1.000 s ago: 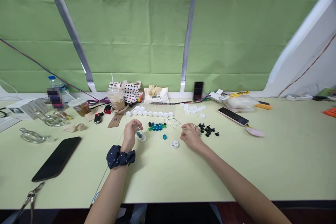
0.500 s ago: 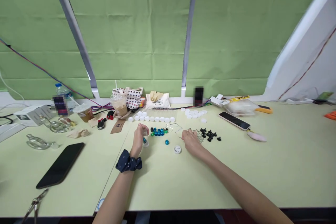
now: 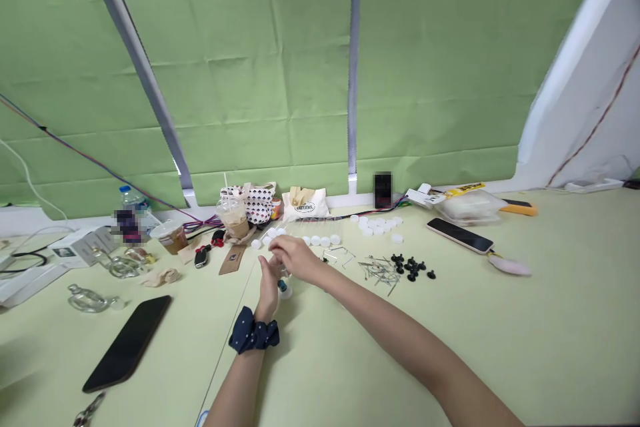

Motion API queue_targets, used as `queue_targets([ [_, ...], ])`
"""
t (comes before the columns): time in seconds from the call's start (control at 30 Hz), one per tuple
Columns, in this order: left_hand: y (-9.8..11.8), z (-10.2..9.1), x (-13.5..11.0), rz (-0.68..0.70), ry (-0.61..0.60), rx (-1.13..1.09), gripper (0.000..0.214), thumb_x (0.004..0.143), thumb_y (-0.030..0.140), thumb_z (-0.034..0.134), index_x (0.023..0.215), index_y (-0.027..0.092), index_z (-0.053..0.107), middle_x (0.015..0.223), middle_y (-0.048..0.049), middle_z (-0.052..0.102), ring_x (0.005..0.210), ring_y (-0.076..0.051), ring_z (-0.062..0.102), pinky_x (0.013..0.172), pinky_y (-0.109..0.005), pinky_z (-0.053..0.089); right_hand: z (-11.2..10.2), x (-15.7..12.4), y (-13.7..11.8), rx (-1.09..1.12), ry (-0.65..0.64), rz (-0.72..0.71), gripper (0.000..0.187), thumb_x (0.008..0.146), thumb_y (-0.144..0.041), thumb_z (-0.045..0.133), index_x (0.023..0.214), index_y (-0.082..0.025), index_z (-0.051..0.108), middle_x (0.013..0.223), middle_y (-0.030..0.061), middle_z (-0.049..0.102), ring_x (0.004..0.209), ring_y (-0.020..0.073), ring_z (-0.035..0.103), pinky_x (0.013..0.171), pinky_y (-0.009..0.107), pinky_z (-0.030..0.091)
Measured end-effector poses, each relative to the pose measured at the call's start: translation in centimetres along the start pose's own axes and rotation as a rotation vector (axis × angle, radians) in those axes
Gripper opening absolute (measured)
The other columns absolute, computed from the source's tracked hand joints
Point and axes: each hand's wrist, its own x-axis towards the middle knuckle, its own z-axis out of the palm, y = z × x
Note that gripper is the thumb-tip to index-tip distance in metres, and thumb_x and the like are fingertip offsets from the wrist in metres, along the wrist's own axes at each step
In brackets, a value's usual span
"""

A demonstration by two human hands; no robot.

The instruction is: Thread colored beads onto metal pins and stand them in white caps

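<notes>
My left hand point(image 3: 269, 285) grips a small clear vial point(image 3: 284, 287) with a teal bead inside, held just above the pale green table point(image 3: 450, 347). A dark dotted scrunchie point(image 3: 253, 337) sits on that wrist. My right hand point(image 3: 294, 256) reaches across to the top of the vial, its fingers pinched together; what they hold is too small to make out. A pile of metal pins point(image 3: 380, 270) and several black beads point(image 3: 413, 268) lie to the right. A row of white caps point(image 3: 320, 240) lies behind the hands.
A black phone point(image 3: 127, 341) lies at the left, another phone point(image 3: 460, 235) at the back right. Cups point(image 3: 234, 215), small bags point(image 3: 305, 203), glass bottles point(image 3: 90, 299), keys and cables crowd the back left edge. A green sheet covers the wall.
My right hand left the pin pile and moved left to the vial in my left hand. The camera tilted up and shifted, so everything sits lower and further right.
</notes>
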Motion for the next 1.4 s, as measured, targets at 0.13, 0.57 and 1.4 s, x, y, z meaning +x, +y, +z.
queue_targets([
  [0.13,0.0,0.0,0.0,0.004,0.007,0.015,0.064,0.085,0.063,0.010,0.068,0.018,0.052,0.062,-0.0029,0.055,0.061,-0.016,0.054,0.057,-0.027,0.041,-0.5,-0.6,1.1,-0.013,-0.017,0.041,0.017,0.083,-0.009,0.051,0.093,-0.017,0.062,0.093,0.0063,0.063,0.091,0.0171,0.055,0.082,0.031,0.042],
  [0.57,0.5,0.2,-0.3,0.050,0.060,0.206,0.042,0.087,0.048,0.035,0.062,0.018,0.050,0.058,-0.0004,0.052,0.055,-0.014,0.049,0.054,-0.025,0.039,-13.3,-14.7,13.6,-0.619,0.283,0.707,0.027,0.086,-0.017,0.037,0.095,-0.016,0.063,0.093,0.0070,0.066,0.091,0.0198,0.056,0.082,0.031,0.038],
  [1.4,-0.7,-0.1,-0.4,0.107,-0.040,0.164,0.050,0.083,0.063,0.029,0.071,0.019,0.050,0.061,-0.0015,0.053,0.054,-0.014,0.050,0.058,-0.028,0.041,-9.2,-7.7,13.9,-0.615,-0.007,0.645,0.012,0.086,-0.019,0.047,0.090,-0.014,0.057,0.106,0.0118,0.053,0.086,0.0176,0.056,0.075,0.030,0.042],
])
